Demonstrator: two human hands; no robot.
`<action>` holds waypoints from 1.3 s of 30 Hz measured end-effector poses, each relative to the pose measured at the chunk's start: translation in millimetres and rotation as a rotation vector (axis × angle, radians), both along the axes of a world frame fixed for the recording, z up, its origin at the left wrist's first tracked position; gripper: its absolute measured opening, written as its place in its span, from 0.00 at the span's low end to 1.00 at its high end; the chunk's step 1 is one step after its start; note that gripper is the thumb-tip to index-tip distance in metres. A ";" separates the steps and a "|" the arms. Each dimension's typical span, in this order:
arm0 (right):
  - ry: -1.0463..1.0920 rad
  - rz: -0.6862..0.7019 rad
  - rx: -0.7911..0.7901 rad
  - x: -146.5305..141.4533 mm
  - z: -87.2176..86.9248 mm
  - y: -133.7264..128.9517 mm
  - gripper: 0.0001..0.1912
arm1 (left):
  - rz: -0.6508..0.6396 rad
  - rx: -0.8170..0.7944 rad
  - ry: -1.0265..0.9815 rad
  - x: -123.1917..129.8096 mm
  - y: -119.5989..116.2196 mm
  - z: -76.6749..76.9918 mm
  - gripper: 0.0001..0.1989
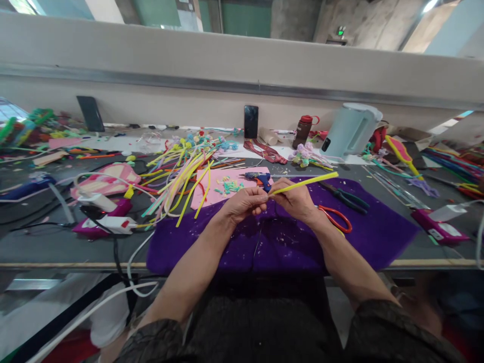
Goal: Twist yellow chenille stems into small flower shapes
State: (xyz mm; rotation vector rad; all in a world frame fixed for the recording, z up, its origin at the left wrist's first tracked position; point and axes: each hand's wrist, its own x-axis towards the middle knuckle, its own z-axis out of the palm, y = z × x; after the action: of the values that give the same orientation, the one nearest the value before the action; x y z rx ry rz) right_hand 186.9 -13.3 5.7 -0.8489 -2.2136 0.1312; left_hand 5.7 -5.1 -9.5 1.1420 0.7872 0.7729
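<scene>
Both hands meet over a purple cloth (287, 237). My right hand (295, 202) is closed on a yellow pipe cleaner (312, 182), whose longer part points to the upper right. My left hand (246, 204) pinches at the pipe cleaner's near end; the fingers hide the exact contact. Just behind the hands lies a blue glue gun (260, 179), partly covered by them. Small green and yellow cut pieces (230, 186) are scattered on a pink sheet (200, 194). Red-handled scissors (338, 220) lie by my right wrist, and dark-handled pliers (351, 199) rest farther right.
Left of the pink sheet spreads a pile of pipe cleaners (185, 174). At the back stand a phone (251, 121), a brown bottle (302, 132) and a light-blue kettle (353, 130). Purple power strips (91, 228) with cables lie at left, another (440, 229) at right.
</scene>
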 end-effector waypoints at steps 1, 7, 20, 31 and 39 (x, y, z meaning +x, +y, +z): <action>0.011 -0.026 -0.010 -0.7 -0.4 -0.5 0.08 | 0.029 0.029 0.012 1.5 -1.3 0.1 0.12; 0.302 -0.169 -0.209 -11.1 -7.6 -1.8 0.11 | 0.388 0.504 0.212 12.7 -15.7 3.4 0.11; 0.368 -0.115 -0.593 -4.0 -10.8 10.3 0.16 | 0.215 0.200 0.194 4.9 -5.5 6.9 0.20; 0.308 -0.106 -0.610 -6.5 -14.1 10.7 0.13 | 0.102 0.224 0.289 -0.5 -3.5 7.4 0.10; 0.397 -0.141 -0.676 -5.9 -12.1 11.0 0.12 | 0.097 0.143 0.250 -0.1 -2.1 6.8 0.10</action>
State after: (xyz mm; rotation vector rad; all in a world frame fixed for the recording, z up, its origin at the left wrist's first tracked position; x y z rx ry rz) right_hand 181.1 -2.4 -6.4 -1.2058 -1.7275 0.9335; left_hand 5.6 -7.2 -2.8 1.3542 1.0142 0.7856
